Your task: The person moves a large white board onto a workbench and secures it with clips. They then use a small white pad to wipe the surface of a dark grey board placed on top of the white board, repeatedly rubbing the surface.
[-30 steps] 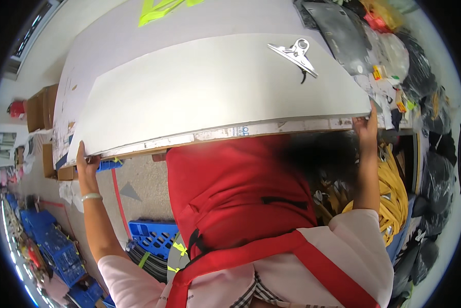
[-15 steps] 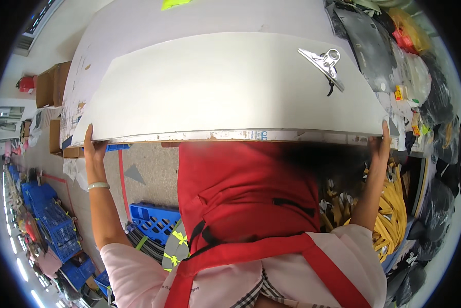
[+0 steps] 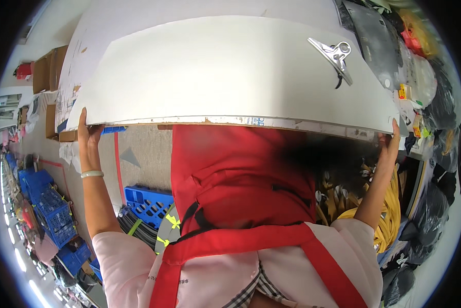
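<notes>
At near corners, left fingers [image 3: 83,117] and right fingers [image 3: 395,129] pinch the sheet [image 3: 210,72], now higher in view.

From the middle of my view, I see brown cardboard boxes [image 3: 42,74] at ten o'clock, blue crates [image 3: 54,213] at eight with a blue perforated panel [image 3: 144,197] nearer in, yellow straps [image 3: 388,218] at four, black plastic bags [image 3: 431,200] near three, a red-and-yellow bag [image 3: 417,37] at two.

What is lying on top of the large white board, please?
A silver clip lies toward the right end of the white board, with a small black piece beside it. Anything directly beneath the clip is covered from view.
</notes>
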### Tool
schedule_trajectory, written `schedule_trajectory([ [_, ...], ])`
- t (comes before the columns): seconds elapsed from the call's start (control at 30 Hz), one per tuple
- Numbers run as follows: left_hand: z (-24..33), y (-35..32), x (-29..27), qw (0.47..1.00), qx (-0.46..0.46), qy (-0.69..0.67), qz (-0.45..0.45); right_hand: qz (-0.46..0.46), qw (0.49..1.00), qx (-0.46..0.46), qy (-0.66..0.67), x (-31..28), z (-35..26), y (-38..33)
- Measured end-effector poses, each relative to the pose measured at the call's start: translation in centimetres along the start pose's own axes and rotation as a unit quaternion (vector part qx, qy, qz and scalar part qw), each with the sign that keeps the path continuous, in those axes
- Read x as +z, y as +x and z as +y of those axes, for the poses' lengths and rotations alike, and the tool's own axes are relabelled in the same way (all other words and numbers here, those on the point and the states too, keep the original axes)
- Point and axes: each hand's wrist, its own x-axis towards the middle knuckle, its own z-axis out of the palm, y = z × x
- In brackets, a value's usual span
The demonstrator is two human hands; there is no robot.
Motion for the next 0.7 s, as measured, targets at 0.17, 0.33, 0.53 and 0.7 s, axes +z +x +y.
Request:
schedule_trajectory([
  [0.17,-1.4,-2.0,1.2,1.0,0.006,0.003,0.008,0.003,1.0,0.019,0.012,-2.1,-1.3,1.1],
  [0.33,-3.1,-5.3,4.0,1.0,0.013,-0.01,0.0,0.022,1.0,0.018,0.003,-5.1,-2.6,2.3],
  [0.53,-5.8,-6.5,4.8,1.0,0.028,-0.005,-0.007,0.033,0.999,0.026,0.003,-7.9,-2.2,3.6],
  [0.7,-6.6,-7.0,5.1,0.998,0.039,0.02,-0.033,0.001,0.999,0.044,0.012,-7.3,-1.3,3.2],
])
